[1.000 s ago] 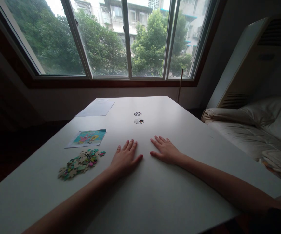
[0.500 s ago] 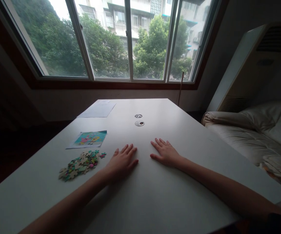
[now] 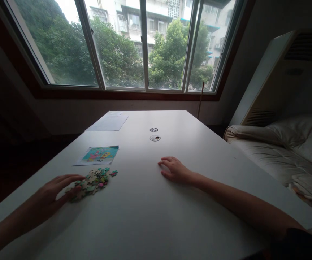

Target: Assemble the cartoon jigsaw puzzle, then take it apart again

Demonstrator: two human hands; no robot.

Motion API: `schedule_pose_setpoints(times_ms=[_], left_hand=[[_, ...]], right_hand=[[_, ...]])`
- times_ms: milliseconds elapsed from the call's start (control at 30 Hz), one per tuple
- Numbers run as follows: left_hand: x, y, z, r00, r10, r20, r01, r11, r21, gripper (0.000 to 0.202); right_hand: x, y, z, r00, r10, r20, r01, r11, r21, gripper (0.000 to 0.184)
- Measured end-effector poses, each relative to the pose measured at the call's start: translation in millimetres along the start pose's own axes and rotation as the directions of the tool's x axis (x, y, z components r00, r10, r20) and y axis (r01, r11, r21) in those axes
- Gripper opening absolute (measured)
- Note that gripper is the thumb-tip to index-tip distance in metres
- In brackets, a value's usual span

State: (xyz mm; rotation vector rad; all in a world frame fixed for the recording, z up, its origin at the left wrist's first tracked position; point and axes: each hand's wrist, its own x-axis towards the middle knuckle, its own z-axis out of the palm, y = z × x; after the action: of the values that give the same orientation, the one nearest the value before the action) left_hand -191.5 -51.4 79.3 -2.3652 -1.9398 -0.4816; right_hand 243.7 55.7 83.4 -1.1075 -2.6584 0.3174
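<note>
A heap of small jigsaw puzzle pieces (image 3: 95, 181), some bare backs and some coloured faces, lies on the left of the white table (image 3: 150, 216). Over the near left end of this heap reaches my left hand (image 3: 54, 191), thumb and fingers apart, covering a few pieces; whether the fingertips touch them I cannot tell. My right hand (image 3: 175, 170) rests at the table's middle with fingers loosely bent and nothing in it. Just beyond the heap is a picture sheet (image 3: 100, 154) with colourful cartoon figures on turquoise.
A pale paper sheet (image 3: 108, 122) lies at the far left of the table. Two round markings (image 3: 155, 138) show near its far middle. To the right stand a light leather sofa (image 3: 269, 148) and a tall air conditioner (image 3: 269, 72). A window (image 3: 123, 54) spans the back.
My left hand has moved left from the table's middle to the puzzle heap. My right hand has shifted slightly left, its fingers more bent than before.
</note>
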Motion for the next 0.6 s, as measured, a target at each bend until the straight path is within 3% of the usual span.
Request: schedule_pose_setpoints(times_ms=[133,300,600], left_hand=[[-6.2,-21.4,7.7,0.993,-0.116,-0.004,0.116,0.992,-0.044,0.045],[5.4,-11.2,20.8,0.975,-0.219,-0.022,0.214,0.967,-0.138,0.044],[27.3,27.0,44.4,0.998,-0.041,0.042,0.042,0.999,-0.018,0.061]], right_hand=[[21.8,-29.7,11.2,0.986,-0.153,0.071,0.153,0.988,-0.002,0.052],[51.7,-61.6,21.9,0.960,-0.263,0.093,0.258,0.964,0.066,0.062],[93.9,-91.9,41.0,0.918,-0.383,0.100,0.371,0.921,0.119,0.065]])
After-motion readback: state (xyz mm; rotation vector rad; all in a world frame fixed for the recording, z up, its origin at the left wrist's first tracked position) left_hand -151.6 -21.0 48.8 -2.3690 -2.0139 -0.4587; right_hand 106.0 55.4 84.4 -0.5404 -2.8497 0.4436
